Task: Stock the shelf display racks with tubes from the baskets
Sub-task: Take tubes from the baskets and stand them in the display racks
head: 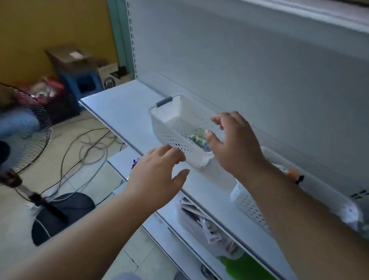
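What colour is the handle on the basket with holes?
Grey, on the white basket's handle, seen in the head view.

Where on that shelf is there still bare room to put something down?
The shelf is bare from its left end up to the left basket, and in a patch between that basket and the right basket. Around the left basket is crowded: the left hand and right hand hover there.

head view, close, angled down at shelf (pixel 126 108)

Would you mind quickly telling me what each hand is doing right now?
Left hand: open, holding nothing, at the near side of the white basket.
Right hand: open, holding nothing, over the same basket.
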Tool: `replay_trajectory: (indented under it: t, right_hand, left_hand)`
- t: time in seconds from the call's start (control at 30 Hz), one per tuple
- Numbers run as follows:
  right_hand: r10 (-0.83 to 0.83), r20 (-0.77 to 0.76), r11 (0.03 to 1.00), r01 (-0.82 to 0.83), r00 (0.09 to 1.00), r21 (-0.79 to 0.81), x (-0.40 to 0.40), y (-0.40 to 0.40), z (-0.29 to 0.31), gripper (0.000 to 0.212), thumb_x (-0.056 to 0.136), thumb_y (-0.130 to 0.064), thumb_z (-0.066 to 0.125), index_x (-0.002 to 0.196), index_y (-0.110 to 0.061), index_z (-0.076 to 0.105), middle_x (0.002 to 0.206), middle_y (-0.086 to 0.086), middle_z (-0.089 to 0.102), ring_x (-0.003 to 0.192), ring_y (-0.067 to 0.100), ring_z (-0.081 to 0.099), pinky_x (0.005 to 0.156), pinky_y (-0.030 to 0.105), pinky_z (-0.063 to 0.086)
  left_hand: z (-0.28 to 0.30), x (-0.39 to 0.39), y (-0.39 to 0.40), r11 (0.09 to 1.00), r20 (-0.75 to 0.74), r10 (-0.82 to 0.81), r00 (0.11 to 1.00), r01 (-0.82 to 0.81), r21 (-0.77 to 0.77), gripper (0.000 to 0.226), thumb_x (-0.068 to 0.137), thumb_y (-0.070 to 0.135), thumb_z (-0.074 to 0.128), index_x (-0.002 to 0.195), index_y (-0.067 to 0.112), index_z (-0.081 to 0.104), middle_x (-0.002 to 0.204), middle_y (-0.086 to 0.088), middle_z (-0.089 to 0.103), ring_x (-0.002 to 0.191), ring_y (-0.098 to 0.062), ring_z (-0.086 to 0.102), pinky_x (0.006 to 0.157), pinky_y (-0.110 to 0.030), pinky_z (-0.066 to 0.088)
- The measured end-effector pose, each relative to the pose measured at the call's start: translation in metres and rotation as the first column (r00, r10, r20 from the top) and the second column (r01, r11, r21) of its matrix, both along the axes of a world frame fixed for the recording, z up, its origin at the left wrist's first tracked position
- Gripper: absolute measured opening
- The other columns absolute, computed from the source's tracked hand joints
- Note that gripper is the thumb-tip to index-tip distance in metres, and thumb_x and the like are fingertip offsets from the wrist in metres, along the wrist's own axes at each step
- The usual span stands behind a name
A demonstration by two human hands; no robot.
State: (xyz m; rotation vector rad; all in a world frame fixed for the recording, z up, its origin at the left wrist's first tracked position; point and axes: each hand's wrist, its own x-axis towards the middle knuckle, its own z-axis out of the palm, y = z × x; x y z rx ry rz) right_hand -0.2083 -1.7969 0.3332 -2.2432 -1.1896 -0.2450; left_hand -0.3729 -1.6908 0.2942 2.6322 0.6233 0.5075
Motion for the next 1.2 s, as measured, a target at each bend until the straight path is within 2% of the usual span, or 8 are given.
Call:
replay_trajectory:
  t: [0.13,0.27,0.47,0.63,0.73,0.87,1.0,1.2]
  right_hand:
    - [-0.017,-0.157,0.968,-0.023,0.987,-0.252,0.036,0.061,-0.012,0.026,0.087,-0.027,0.065,0.111,-0.017,0.063,0.107,0.002,0.06,0.096,0.02,0.057,0.082,0.028,0.046]
    - [-0.098,-0.231,0.779,-0.069,0.968,-0.623,0.06,0.106,-0.038,0.017,0.084,-0.032,0.067,0.099,-0.027,0.062,0.102,-0.003,0.065,0.086,0.016,0.061,0.076,0.028,0.051]
    - [-0.207,-0.181,0.584,-0.027,0.961,-0.811,0.058,0.132,-0.049,0.009,0.083,-0.02,0.057,0.092,-0.02,0.057,0.089,0.002,0.06,0.078,0.02,0.057,0.065,0.03,0.047]
    - [-0.337,-0.243,0.593,0.005,0.91,-0.805,0.058,0.141,-0.053,0.016,0.081,-0.019,0.062,0.095,-0.022,0.054,0.09,0.0,0.06,0.075,0.019,0.06,0.067,0.036,0.056]
    - [-0.395,-0.239,0.629,0.072,0.887,-0.774,0.058,0.137,-0.044,0.013,0.09,-0.024,0.053,0.087,-0.013,0.059,0.08,0.006,0.069,0.064,0.02,0.065,0.056,0.03,0.052]
    - [-0.516,-0.337,0.831,0.363,0.788,-0.422,0.051,0.115,-0.007,0.014,0.088,-0.024,0.048,0.081,-0.012,0.046,0.076,0.006,0.057,0.066,0.025,0.056,0.055,0.035,0.043]
    - [-0.552,-0.384,0.829,0.536,0.74,-0.158,0.028,0.096,0.004,0.014,0.089,-0.019,0.048,0.085,-0.006,0.047,0.073,0.013,0.06,0.073,0.036,0.062,0.063,0.046,0.05]
    - [-0.592,-0.394,0.767,0.642,0.703,-0.006,-0.003,0.081,-0.011,0.022,0.081,-0.025,0.047,0.08,-0.003,0.045,0.069,0.019,0.056,0.067,0.038,0.053,0.062,0.049,0.048]
  left_hand:
    - [-0.002,0.005,0.046,0.999,-0.01,0.003,1.0,-0.003,-0.038,0.021,0.088,0.046,0.057,0.105,0.035,0.055,0.099,0.023,0.047,0.088,-0.006,0.051,0.07,-0.021,0.035]
    - [-0.007,0.023,0.095,0.995,0.016,-0.095,0.995,0.095,-0.029,0.021,0.087,0.046,0.057,0.104,0.034,0.056,0.098,0.023,0.049,0.086,-0.004,0.05,0.069,-0.017,0.031]
    - [-0.008,0.062,0.162,0.95,0.07,-0.311,0.948,0.312,0.01,0.018,0.083,0.038,0.066,0.098,0.029,0.061,0.09,0.017,0.056,0.076,-0.006,0.053,0.064,-0.011,0.029]
    - [-0.01,0.09,0.188,0.878,0.115,-0.477,0.871,0.479,0.008,0.017,0.082,0.034,0.069,0.094,0.026,0.062,0.088,0.014,0.058,0.072,-0.009,0.055,0.064,-0.021,0.036]
    - [-0.007,0.106,0.196,0.839,0.141,-0.542,0.829,0.544,0.02,0.016,0.082,0.034,0.069,0.094,0.026,0.061,0.087,0.015,0.058,0.072,-0.01,0.055,0.064,-0.022,0.038]
    - [0.001,0.133,0.202,0.77,0.115,-0.635,0.764,0.639,0.008,0.016,0.082,0.03,0.067,0.096,0.026,0.062,0.089,0.014,0.059,0.074,-0.009,0.053,0.065,-0.023,0.039]
    - [0.004,0.169,0.187,0.653,-0.171,-0.753,0.635,0.754,-0.074,0.016,0.088,0.028,0.056,0.102,0.029,0.064,0.098,0.012,0.063,0.083,-0.01,0.059,0.071,-0.024,0.048]
    - [-0.003,0.196,0.139,0.462,-0.663,-0.728,0.176,0.84,-0.286,0.041,0.102,0.035,0.033,0.125,0.011,0.057,0.126,-0.009,0.058,0.116,-0.027,0.053,0.099,-0.038,0.042]
